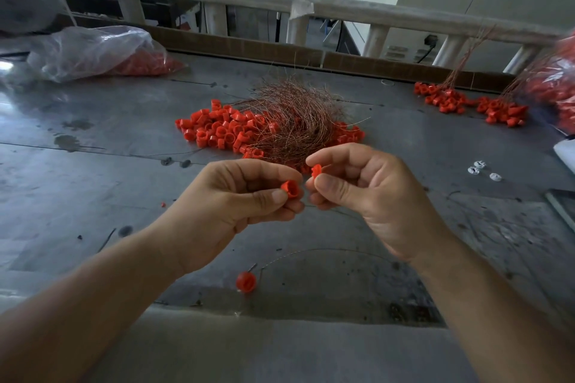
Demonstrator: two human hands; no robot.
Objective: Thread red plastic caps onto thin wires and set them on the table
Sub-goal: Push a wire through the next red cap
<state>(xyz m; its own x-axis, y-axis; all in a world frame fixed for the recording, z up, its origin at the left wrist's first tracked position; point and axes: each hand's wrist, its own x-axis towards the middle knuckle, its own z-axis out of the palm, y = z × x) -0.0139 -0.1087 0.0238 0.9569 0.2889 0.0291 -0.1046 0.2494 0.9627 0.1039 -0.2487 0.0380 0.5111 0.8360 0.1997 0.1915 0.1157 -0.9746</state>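
Two red caps held close together above the grey table point(93, 196), one per hand.
Left hand point(236, 205) pinches first cap point(291, 189) between thumb and fingers; right hand point(367, 193) pinches second cap point(316, 170) at its fingertips. Behind them: heap of loose caps point(217, 130) under wire tangle point(295, 121). Near edge: single cap point(245, 282) lying by a thin wire point(311, 250). Far right: threaded bunches point(466, 102).

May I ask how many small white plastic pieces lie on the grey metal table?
3, grouped at right: rear piece, left piece, right piece; others may be hidden.
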